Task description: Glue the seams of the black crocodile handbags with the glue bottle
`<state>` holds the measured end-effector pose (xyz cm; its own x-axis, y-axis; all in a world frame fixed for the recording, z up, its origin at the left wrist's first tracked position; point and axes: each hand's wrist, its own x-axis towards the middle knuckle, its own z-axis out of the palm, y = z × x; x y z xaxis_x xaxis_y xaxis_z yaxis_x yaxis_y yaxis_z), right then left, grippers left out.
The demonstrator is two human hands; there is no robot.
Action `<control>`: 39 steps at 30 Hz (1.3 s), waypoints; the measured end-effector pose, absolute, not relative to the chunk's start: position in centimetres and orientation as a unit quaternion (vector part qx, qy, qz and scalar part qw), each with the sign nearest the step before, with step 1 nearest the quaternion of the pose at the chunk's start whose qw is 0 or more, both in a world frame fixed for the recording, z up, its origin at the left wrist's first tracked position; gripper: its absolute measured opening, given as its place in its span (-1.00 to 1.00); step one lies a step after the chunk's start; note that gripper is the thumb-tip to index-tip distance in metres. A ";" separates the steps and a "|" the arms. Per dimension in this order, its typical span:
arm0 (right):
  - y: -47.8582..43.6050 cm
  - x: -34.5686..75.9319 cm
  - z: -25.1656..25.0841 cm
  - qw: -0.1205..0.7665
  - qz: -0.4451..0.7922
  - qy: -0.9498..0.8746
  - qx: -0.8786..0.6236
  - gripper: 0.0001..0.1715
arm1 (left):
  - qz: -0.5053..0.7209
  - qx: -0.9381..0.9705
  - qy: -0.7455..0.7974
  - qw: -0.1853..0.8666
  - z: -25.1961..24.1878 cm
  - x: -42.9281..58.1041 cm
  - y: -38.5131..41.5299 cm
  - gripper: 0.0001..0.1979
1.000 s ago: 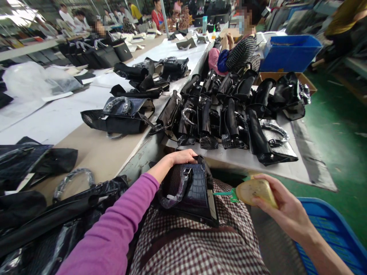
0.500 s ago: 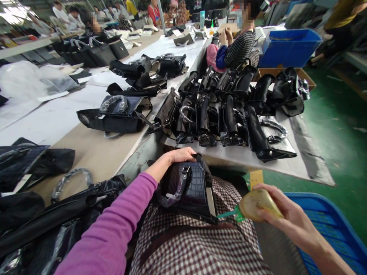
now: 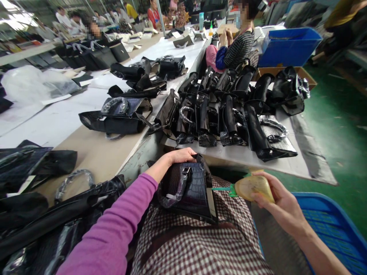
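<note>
Right hand (image 3: 282, 204) is clamped round a yellowish squeeze bottle (image 3: 254, 188), thumb and fingers on opposite sides of its body, with the thin green nozzle (image 3: 222, 188) pointing at the pale strip (image 3: 211, 202) along the side of a black bag (image 3: 197, 187). Its tip is at the strip's edge or just beside it; I cannot tell whether they touch. Left hand (image 3: 183, 154) is closed over the top of that bag, which rests tilted on the checked cloth (image 3: 195, 252) over the person's lap.

This bag looks partway through: its film-wrapped handle (image 3: 168, 202) and buckle (image 3: 187, 172) are on, while the pale strip lies uncovered and the side stands unclosed. Whether anything has been spread along the strip is too small to tell. Many similar bags (image 3: 229, 120) lie in rows on the right desk (image 3: 309, 168), and one more bag (image 3: 123, 114) sits on the left desk (image 3: 94, 152), its pale end showing. Which of these are finished cannot be told.
</note>
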<state>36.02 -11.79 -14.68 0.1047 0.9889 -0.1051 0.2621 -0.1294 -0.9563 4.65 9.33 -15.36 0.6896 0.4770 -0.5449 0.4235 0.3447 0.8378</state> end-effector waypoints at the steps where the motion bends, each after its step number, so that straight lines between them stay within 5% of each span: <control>1: -11.8 36.1 -14.7 0.413 0.439 -0.513 -0.611 -0.37 | 0.018 0.573 0.393 0.719 -15.4 4.7 9.3 -0.83; 23: -13.0 37.0 -13.4 0.341 0.492 -0.516 -0.613 -0.45 | 0.012 0.602 0.391 0.696 -15.2 5.0 9.2 -0.87; 31: -14.4 36.6 -14.2 0.512 0.540 -0.301 -0.596 -0.43 | 0.018 0.660 0.372 0.653 -9.5 4.2 9.4 -0.86; 35: -15.1 36.8 -15.6 0.580 0.503 -0.255 -0.588 -0.43 | 0.022 0.775 0.333 0.536 -5.6 4.1 8.4 -0.89; 39: -15.4 37.4 -17.5 0.544 0.461 -0.286 -0.641 -0.37 | 0.018 0.870 0.317 0.378 -5.7 4.2 6.6 -0.80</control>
